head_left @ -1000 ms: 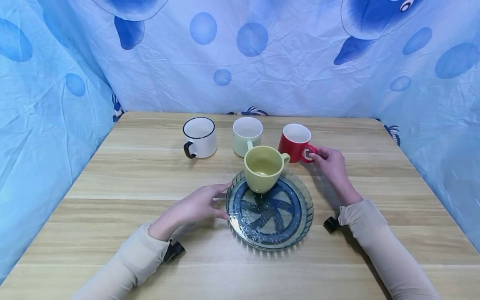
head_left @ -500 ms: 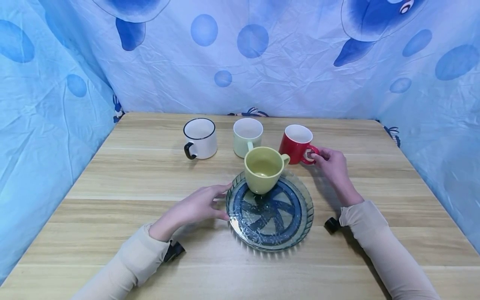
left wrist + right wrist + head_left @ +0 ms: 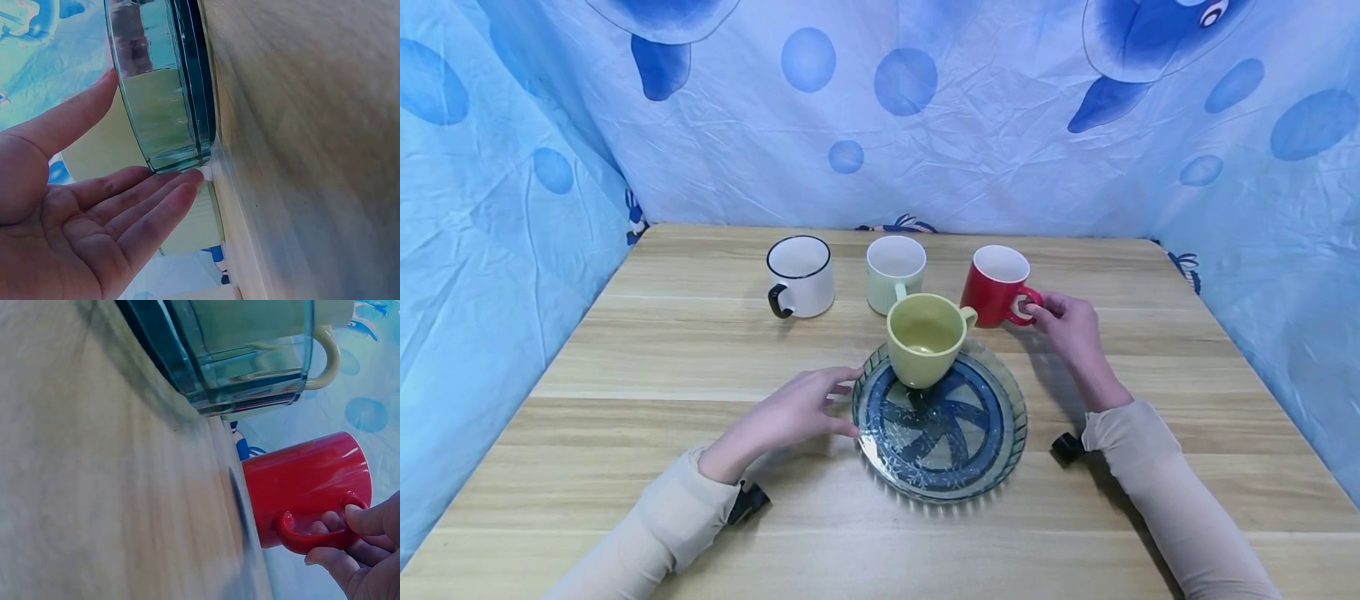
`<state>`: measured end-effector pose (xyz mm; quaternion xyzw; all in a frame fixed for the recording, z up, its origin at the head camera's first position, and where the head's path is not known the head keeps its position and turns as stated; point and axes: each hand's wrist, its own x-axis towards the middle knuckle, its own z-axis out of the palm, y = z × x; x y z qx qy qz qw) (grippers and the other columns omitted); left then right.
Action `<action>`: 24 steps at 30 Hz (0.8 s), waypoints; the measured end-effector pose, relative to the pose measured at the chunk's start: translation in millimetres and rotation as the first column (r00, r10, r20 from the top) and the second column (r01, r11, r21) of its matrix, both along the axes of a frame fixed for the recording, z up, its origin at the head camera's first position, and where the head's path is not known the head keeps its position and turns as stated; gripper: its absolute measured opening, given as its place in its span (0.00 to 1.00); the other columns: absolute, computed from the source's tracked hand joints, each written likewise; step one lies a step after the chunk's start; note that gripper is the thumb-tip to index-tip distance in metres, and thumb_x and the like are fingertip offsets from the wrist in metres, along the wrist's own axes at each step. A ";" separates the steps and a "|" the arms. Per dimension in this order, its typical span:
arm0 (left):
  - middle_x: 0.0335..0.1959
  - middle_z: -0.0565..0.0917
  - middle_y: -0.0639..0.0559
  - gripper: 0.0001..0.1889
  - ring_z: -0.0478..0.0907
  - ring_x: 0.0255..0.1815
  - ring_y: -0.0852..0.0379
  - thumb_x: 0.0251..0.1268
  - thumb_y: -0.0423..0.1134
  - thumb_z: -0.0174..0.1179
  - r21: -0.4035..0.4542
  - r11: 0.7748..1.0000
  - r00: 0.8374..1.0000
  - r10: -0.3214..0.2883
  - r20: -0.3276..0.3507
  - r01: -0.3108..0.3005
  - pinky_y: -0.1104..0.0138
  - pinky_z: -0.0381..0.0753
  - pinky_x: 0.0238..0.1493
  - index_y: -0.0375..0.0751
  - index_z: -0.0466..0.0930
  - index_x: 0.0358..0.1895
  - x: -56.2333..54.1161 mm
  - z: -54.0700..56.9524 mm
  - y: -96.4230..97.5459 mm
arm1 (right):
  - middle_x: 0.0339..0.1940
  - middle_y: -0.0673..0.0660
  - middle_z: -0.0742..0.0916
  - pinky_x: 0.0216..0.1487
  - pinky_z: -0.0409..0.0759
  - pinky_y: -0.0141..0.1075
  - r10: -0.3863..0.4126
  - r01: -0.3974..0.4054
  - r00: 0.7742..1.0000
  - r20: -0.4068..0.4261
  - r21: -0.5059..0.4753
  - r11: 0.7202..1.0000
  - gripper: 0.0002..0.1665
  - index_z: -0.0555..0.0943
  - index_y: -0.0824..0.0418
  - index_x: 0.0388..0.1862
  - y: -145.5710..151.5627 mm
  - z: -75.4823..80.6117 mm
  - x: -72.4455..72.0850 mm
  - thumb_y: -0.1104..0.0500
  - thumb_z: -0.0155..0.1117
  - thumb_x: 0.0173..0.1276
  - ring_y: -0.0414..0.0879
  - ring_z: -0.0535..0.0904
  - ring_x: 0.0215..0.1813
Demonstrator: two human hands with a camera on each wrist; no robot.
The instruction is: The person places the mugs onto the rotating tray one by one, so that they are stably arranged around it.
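My right hand (image 3: 1067, 323) pinches the handle of a red mug (image 3: 987, 293) with a white inside, which stands upright close over the wood at the back right. In the right wrist view, thumb and fingers curl round that red handle (image 3: 325, 540). My left hand (image 3: 797, 406) lies along the left side of a round glass plate (image 3: 940, 481) with a blue pattern. Its thumb and nearly straight fingers (image 3: 159, 212) are at the fluted rim. On the plate's far part stands a yellow-green mug (image 3: 922, 358), handle pointing right.
A white mug (image 3: 801, 287) with a black rim and handle stands at the back left. Beside it is a pale green mug (image 3: 891, 287), partly behind the yellow-green one. A blue patterned cloth (image 3: 880, 117) hangs behind the wooden table (image 3: 625, 375).
My right hand and the red mug have shifted slightly to the right. The left hand, plate and other mugs have stayed about where they were.
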<state>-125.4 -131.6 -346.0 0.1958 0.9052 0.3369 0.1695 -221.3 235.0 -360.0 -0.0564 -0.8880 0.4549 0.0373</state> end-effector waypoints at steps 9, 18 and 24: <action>0.66 0.74 0.39 0.39 0.76 0.63 0.42 0.49 0.41 0.73 -0.007 1.000 1.000 -0.005 -0.023 0.005 0.48 0.74 0.67 0.34 0.69 0.66 0.0 2.9 -0.1 | 0.53 0.61 0.87 0.42 0.82 0.18 0.002 -0.001 1.000 0.010 -0.070 0.998 0.27 0.78 0.66 0.60 8.3 12.9 2.1 0.49 0.60 0.70 0.37 0.82 0.44; 0.60 0.79 0.38 0.34 0.79 0.59 0.42 0.50 0.39 0.72 0.022 1.000 1.000 -0.008 -0.021 0.009 0.50 0.78 0.63 0.33 0.71 0.63 0.4 4.8 -0.7 | 0.37 0.36 0.87 0.43 0.82 0.19 0.024 -0.025 1.000 -0.013 -0.115 0.993 0.28 0.77 0.67 0.60 14.6 31.0 10.2 0.49 0.61 0.69 0.33 0.82 0.43; 0.60 0.79 0.39 0.40 0.79 0.59 0.43 0.50 0.39 0.72 0.011 1.000 1.000 0.001 -0.009 -0.001 0.51 0.78 0.64 0.34 0.66 0.68 0.2 4.2 0.4 | 0.36 0.34 0.86 0.45 0.82 0.20 0.036 -0.039 0.999 -0.021 -0.131 0.991 0.31 0.76 0.67 0.62 14.9 42.4 18.2 0.47 0.61 0.68 0.30 0.82 0.42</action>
